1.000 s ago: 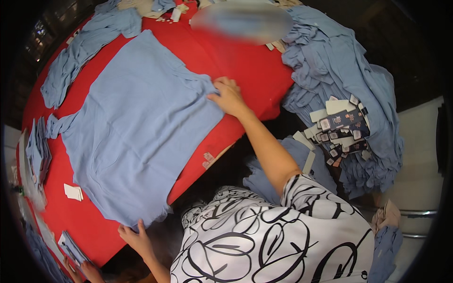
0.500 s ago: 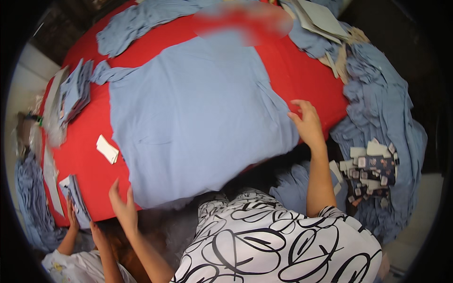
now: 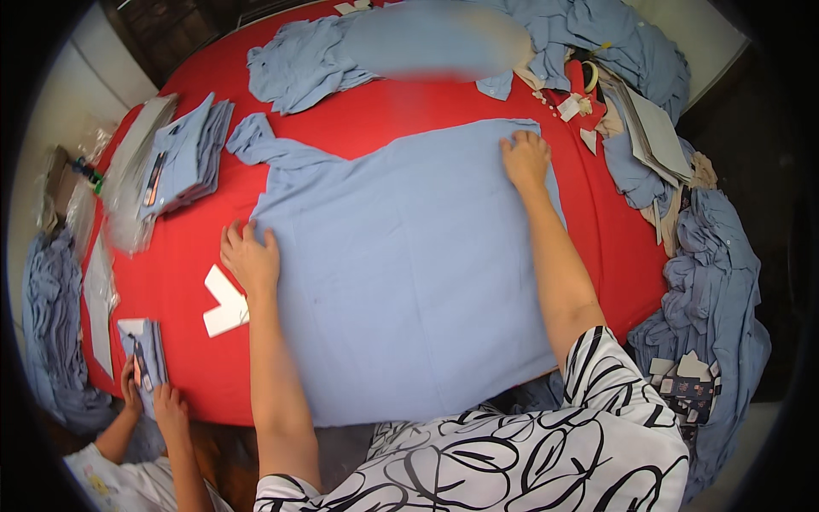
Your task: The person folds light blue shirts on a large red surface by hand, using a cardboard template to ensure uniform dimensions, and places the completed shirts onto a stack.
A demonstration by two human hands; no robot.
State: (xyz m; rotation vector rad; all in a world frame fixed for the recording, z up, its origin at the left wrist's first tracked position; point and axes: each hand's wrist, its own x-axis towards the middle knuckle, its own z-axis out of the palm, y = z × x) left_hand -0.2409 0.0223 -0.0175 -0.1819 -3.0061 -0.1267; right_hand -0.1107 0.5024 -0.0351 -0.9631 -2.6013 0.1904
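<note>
Red table [image 3: 171, 273] here, shirt [image 3: 409, 273] spread across it! Cards [image 3: 225, 316] just left of the shirt, folded stack [image 3: 183, 162] farther left, crumpled garments [image 3: 299, 68] beyond.

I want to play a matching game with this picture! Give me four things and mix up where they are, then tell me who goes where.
Things
1. the person's right hand
2. white cards in a V shape
3. dark tags
4. stack of folded blue clothes

Places
A. on the blue heap at the far right
B. next to the clear plastic bags
C. on the top right part of the spread-out blue garment
D. on the red table, beside the left forearm

Right pairs: 1-C, 2-D, 3-A, 4-B
</note>
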